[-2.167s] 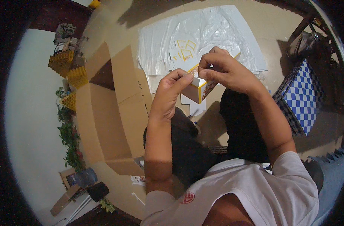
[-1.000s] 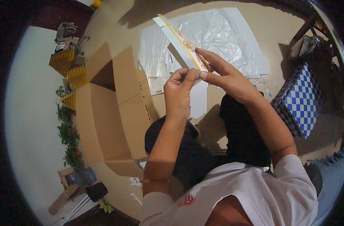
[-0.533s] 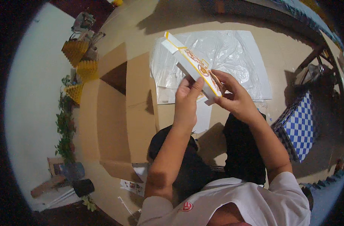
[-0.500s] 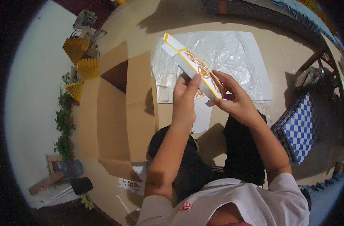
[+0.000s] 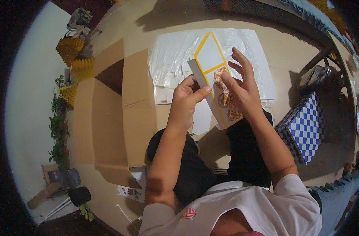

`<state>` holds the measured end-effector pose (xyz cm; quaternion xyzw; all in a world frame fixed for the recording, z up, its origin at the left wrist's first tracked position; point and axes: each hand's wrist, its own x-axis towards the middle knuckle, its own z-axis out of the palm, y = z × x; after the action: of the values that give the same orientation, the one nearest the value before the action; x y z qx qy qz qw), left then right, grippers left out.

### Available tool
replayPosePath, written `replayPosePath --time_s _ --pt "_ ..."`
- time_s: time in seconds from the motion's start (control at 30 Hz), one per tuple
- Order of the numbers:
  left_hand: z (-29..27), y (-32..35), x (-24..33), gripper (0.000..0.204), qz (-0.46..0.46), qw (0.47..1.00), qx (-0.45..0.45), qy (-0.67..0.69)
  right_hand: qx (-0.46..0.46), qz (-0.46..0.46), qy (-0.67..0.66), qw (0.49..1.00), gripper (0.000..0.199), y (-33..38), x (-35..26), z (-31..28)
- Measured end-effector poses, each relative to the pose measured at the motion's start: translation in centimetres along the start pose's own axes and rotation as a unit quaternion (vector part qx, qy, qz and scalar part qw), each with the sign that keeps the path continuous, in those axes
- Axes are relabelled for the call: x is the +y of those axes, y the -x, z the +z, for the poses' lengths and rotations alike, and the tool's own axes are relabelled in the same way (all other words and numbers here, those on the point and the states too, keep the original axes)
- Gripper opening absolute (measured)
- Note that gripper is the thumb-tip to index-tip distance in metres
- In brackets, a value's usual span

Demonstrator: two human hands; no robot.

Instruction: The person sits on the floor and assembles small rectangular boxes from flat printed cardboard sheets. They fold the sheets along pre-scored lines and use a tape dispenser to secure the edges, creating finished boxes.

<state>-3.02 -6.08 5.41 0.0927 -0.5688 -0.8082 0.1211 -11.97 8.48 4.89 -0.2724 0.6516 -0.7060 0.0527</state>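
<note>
Since half a second ago, the flattened white carton [image 5: 215,84] with yellow edging has swung from a slant toward the upper left of the frame to a steeper line, and its pointed end is now opening out into a diamond-shaped flap. It is sitting in the upper centre of the frame, held up above the person's dark-trousered lap, with its long axis running from the pointed flap at the top down and slightly right to the printed orange-and-brown panel at the bottom. The left hand [image 5: 186,98] is pinching the carton's left edge, thumb and curled fingers closing narrowly on the card about midway along. The right hand [image 5: 242,92] is lying against the printed face from the right, its thumb pressing on the orange design while the other fingers are spreading wide and pointing up toward the top of the frame, not gripping. Behind the carton, a clear plastic sheet [image 5: 175,47] is lying spread on the tan floor, with white paper pieces just below it. To the left of centre, a large open cardboard box [image 5: 120,114] is lying with its flaps out. Yellow ridged foam pieces [image 5: 71,49] are stacking along the upper left, beside some green plants [image 5: 56,129]. At the right, a blue-and-white checked cloth [image 5: 305,129] is hanging near the person's right forearm.
</note>
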Motion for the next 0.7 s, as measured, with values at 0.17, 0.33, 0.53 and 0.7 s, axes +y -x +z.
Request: replayPosePath --time_s 0.17,0.33,0.53,0.7 --pt "0.0 -0.1 0.0 0.017 0.0 1.0 -0.008 0.02 -0.027 0.068 -0.063 0.995 0.066 -0.1 0.0 0.0" --pt "1.2 -0.1 0.6 0.016 0.02 1.0 0.015 0.017 -0.067 0.013 -0.072 0.995 0.068 -0.7 -0.3 0.7" --pt "0.2 0.1 0.8 0.019 0.006 1.0 -0.018 -0.004 -0.074 0.029 -0.068 0.995 0.067 -1.1 -0.9 1.3" --pt "0.4 0.4 1.2 0.022 -0.016 0.998 -0.046 -0.026 -0.075 0.049 -0.105 0.99 0.056 -1.1 -0.7 1.1"
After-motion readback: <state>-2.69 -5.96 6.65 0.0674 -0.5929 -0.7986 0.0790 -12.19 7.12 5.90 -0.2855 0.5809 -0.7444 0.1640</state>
